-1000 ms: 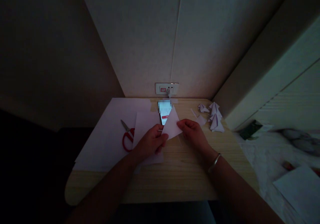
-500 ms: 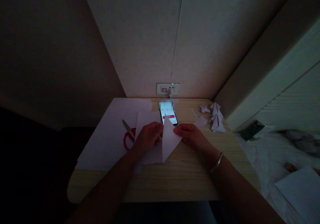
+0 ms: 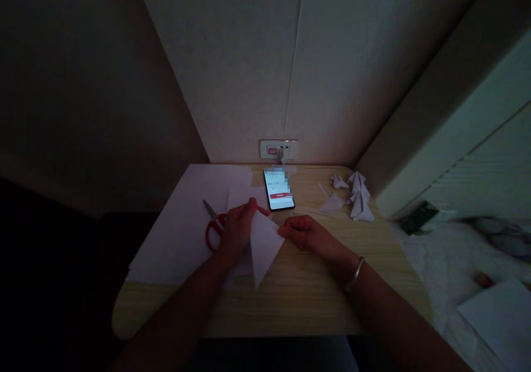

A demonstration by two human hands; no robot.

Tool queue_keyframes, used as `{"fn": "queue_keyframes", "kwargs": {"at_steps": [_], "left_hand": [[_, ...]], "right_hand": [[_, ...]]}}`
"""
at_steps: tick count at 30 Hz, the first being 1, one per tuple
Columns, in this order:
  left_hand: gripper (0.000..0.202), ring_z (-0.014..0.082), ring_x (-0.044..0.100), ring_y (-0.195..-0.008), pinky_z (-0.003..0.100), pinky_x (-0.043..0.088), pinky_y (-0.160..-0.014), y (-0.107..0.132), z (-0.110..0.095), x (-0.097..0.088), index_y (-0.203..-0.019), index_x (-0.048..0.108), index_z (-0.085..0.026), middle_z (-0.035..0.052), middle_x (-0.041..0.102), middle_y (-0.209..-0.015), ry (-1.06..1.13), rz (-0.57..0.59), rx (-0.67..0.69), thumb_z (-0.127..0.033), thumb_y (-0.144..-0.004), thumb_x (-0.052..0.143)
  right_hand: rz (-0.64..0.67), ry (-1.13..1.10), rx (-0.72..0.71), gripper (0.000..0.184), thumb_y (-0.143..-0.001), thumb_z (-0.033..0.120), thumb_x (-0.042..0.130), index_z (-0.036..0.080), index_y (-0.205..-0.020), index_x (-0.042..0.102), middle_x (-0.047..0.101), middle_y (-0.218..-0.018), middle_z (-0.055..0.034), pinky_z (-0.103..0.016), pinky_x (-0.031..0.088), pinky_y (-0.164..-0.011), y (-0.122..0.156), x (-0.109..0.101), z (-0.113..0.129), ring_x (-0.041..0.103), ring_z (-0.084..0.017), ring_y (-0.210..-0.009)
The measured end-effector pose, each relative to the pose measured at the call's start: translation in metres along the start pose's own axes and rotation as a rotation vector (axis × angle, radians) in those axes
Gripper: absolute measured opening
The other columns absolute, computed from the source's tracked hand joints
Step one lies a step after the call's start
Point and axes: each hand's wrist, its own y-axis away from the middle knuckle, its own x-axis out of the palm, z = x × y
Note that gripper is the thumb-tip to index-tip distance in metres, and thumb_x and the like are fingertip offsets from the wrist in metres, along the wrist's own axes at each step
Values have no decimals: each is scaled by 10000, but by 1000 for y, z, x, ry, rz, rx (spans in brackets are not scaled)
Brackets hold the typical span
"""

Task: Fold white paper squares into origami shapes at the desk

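Observation:
A white sheet of paper folded to a triangle (image 3: 265,244) is held up between my two hands over the table. My left hand (image 3: 238,228) is closed on its upper left edge, thumb on top. With fingers pinched, my right hand (image 3: 305,232) grips its right corner. Left of my left hand, red-handled scissors (image 3: 214,225) lie partly hidden on large white paper sheets (image 3: 174,222). Another white sheet (image 3: 244,195) shows behind my left hand. Just beyond the hands lies a phone (image 3: 279,189) with its screen lit.
Several folded paper pieces (image 3: 360,200) stand at the table's (image 3: 315,305) right edge, near a small paper scrap (image 3: 332,202). A wall socket (image 3: 279,149) with a plug is behind the phone. To the right, a light-covered surface (image 3: 448,267) holds more paper.
The folded paper has moved left and toward me, its upper tip now turned down out of the phone's front. Both hands moved with it, and the phone is more fully visible.

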Motion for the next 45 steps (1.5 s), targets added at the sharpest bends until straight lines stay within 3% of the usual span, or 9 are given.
{"fn": "queue_keyframes", "kwargs": {"at_steps": [12,17,23,26,29,32,36,41,45], "left_hand": [[464,158,585,-507,269,429,-502,-4,0,2,-786,705,-93,99,701,-673,303,17,-158,-531,-711,573],[488,146,598,-567,261,445,-545,-4,0,0,-990,685,-117,116,723,-860,386,82,-146,-518,-732,583],[475,150,594,-580,250,429,-538,-4,1,1,-1014,685,-105,136,719,-887,316,222,-136,-471,-715,639],[444,139,592,-594,232,422,-528,-4,0,3,-1003,689,-128,112,720,-891,344,149,-104,-467,-723,631],[471,138,604,-646,223,431,-552,-3,1,6,-1062,662,-141,103,713,-934,403,82,-56,-479,-736,619],[519,163,622,-721,242,450,-604,1,3,11,-1117,635,-145,115,701,-983,428,138,-33,-511,-752,592],[507,185,629,-803,265,471,-691,6,7,15,-1105,644,-138,124,696,-997,406,243,-32,-517,-780,555],[467,203,644,-802,286,497,-673,7,7,16,-1104,639,-149,121,698,-980,451,256,-28,-481,-784,566],[433,200,642,-861,274,495,-706,3,4,14,-1080,642,-138,115,695,-1001,491,116,1,-439,-772,598]], "right_hand": [[34,47,-59,387,-801,512,550,172,-624,490,374,-507,70,-218,184,-435,-2,-3,-4,268,-55,-443],[19,43,-91,380,-802,507,551,170,-636,492,372,-488,80,-209,178,-403,-3,-5,-7,277,-51,-421],[-80,5,-104,383,-780,494,586,166,-601,500,428,-460,77,-194,230,-388,-5,-7,-8,331,-43,-392],[-85,-57,-116,404,-761,536,581,160,-615,556,541,-511,30,-201,365,-432,-7,-5,-8,469,-72,-432],[10,-113,-86,414,-738,552,594,144,-671,618,624,-600,-16,-231,440,-487,-8,0,-9,556,-108,-502],[64,-146,-55,320,-699,453,680,136,-737,651,648,-650,-10,-238,447,-531,-9,5,-12,563,-116,-550],[-11,-217,-57,271,-633,292,754,147,-840,659,671,-735,9,-263,451,-644,-11,8,-17,579,-131,-645],[11,-233,11,211,-671,318,710,119,-707,652,655,-608,-9,-244,440,-550,-11,6,-15,562,-114,-525],[60,-201,25,238,-703,339,674,120,-625,621,613,-538,6,-211,413,-468,-9,5,-11,525,-87,-453]]}}
